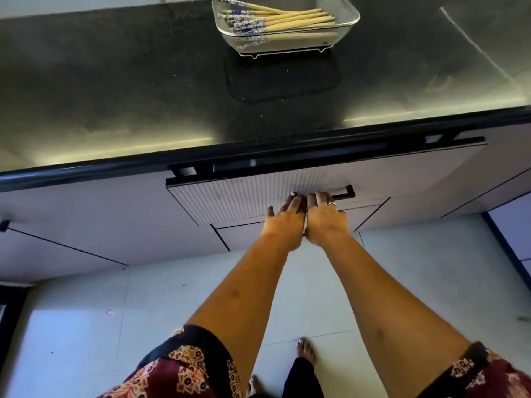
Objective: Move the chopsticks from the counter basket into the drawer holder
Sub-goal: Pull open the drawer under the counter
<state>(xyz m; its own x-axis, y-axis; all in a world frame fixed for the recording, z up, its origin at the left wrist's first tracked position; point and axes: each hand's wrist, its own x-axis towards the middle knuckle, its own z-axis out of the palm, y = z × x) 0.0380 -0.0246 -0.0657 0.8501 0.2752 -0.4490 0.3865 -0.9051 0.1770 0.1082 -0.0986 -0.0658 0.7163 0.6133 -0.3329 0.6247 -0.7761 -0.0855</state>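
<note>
The chopsticks (275, 21) lie heaped in a wire basket (349, 17) at the far side of the dark bench (115, 81), bare all round. Below its near edge, the left hand (284, 219) and right hand (326, 218), side by side, curl fingers over the handle (344, 193) of the slightly open drawer (235, 196).

One mesh basket (342, 21) stood on the surface (115, 81). It held roughly ten chopsticks (287, 20); exact count unclear. Two hands were present: left (284, 216), right (326, 216). One drawer handle (344, 193) showed.
</note>
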